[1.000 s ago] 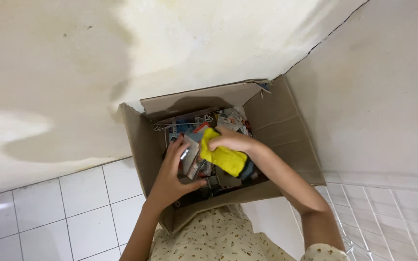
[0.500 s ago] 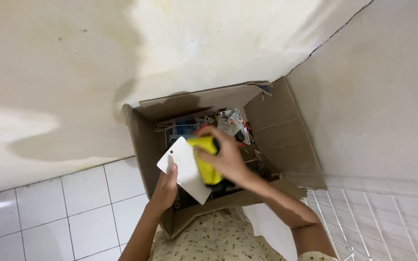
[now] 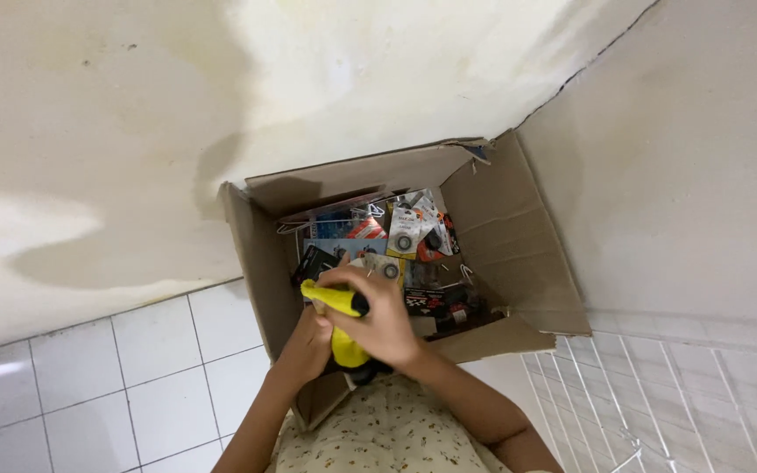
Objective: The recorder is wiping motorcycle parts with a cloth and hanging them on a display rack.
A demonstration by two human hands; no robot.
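right hand [image 3: 385, 326]: wrapped round a yellow-and-black plastic tool [image 3: 340, 326], held above the near edge of the open brown cardboard box [image 3: 519, 245] | left hand [image 3: 307, 344]: beneath the tool, grip not visible | progress: tool is out; packaged small parts [image 3: 409, 232] remain inside

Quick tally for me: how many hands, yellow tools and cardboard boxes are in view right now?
Hands: 2, the left hand and the right hand
Yellow tool with black trim: 1, the yellow tool, gripped by the right hand
Cardboard box: 1, the open cardboard box, full of small packaged parts too jumbled to count
Total: 4
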